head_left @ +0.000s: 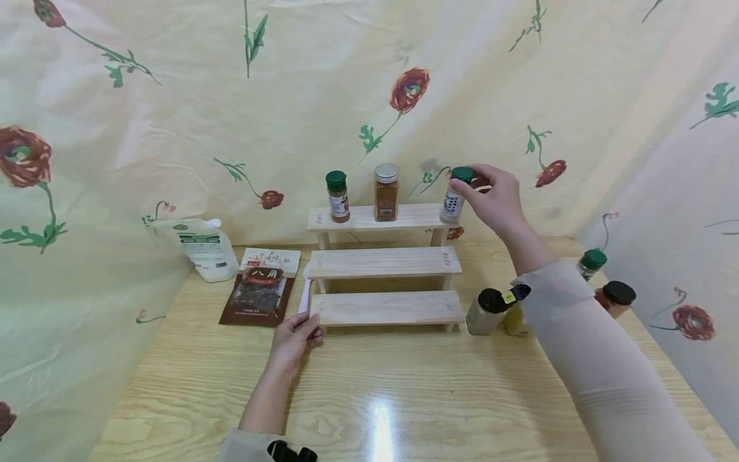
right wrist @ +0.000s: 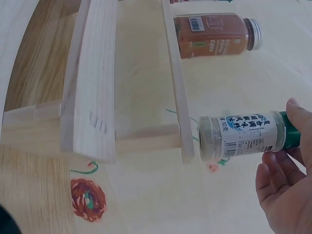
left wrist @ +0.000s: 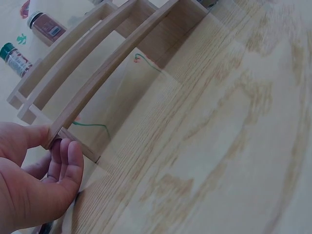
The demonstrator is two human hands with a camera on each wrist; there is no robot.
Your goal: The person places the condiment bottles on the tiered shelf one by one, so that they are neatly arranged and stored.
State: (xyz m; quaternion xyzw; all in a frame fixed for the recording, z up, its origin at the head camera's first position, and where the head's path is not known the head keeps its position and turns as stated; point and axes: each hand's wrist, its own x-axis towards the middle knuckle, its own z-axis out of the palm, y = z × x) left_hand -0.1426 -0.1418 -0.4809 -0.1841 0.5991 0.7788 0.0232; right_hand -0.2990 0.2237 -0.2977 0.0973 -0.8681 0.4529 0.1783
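Note:
A three-step wooden rack (head_left: 385,263) stands on the table. My right hand (head_left: 498,196) holds a spice jar (right wrist: 248,134) by its green cap, at the right end of the top step. In the right wrist view a small gap shows between the jar's base and that step. My left hand (left wrist: 44,178) pinches the front left corner of the lowest step between thumb and fingers. Also on the top step stand a green-capped red-brown spice jar (head_left: 337,197) at the left and a silver-lidded jar of reddish-brown spice (head_left: 386,192) near the middle.
Left of the rack lie a brown spice packet (head_left: 261,289), a white spouted pouch (head_left: 206,250) and a slim white utensil (head_left: 305,289). At the right are a black-lidded jar (head_left: 484,314), a yellow container (head_left: 516,322), a green-capped jar (head_left: 591,262) and another black-lidded jar (head_left: 616,296), partly behind my sleeve.

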